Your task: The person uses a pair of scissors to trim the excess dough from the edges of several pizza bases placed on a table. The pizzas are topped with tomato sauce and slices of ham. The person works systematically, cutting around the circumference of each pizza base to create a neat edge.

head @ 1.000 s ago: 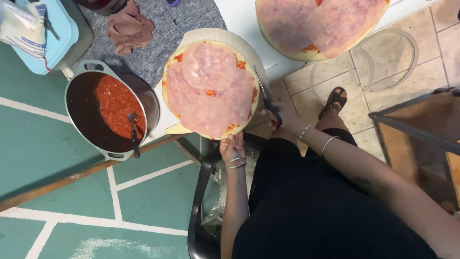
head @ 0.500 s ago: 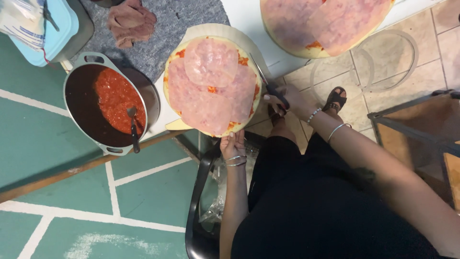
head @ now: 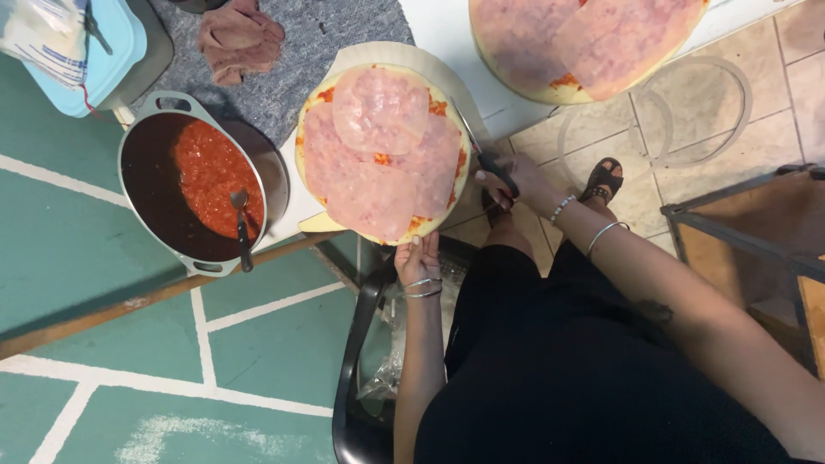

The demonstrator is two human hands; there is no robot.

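I see the pizza (head: 382, 155), layered with ham slices, overhanging the table edge (head: 447, 34) so its rim is reachable. My left hand (head: 418, 258) pinches the near rim to steady it, while my right hand (head: 507, 180) grips black scissors (head: 491, 163) at its side. A sauce pot (head: 193, 189) sits alongside.

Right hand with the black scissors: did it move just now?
Yes. The right hand holding the black-handled scissors has crept up the picture a little, along the rim of the round ham-covered pizza, which stayed put.
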